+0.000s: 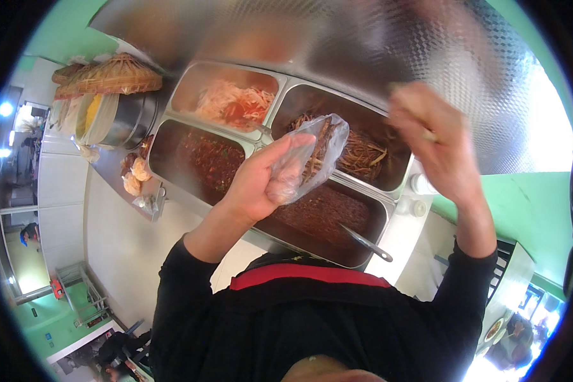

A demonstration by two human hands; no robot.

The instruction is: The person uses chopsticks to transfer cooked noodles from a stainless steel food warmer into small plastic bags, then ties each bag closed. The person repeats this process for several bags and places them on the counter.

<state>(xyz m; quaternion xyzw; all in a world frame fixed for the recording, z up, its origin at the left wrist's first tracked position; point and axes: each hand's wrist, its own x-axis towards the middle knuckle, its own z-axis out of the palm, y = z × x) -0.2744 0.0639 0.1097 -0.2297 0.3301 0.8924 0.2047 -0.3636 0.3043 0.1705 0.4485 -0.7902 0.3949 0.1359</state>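
Note:
My left hand (pixel 253 186) holds a clear plastic bag (pixel 336 136) above the steel food pans, its mouth facing up and right. What the bag contains is unclear through the film. My right hand (pixel 432 129), blurred and with bent fingers, is raised near the right end of the pan of brown shredded food (pixel 363 155); whether it holds anything cannot be told. Below the bag lies a pan of dark red-brown sauce (pixel 324 210) with a metal utensil handle (pixel 370 246) over its rim. To the left are a pan of chopped red sauce (pixel 203 157) and one of pale shreds (pixel 238 102).
A patterned steel panel (pixel 439 62) rises behind the pans. At the left stand a round metal container (pixel 133 119) with a cloth lining and a woven basket lid (pixel 119 76). Wrapped food bundles (pixel 136 176) lie beside the pans. White jars (pixel 422 184) stand at the right.

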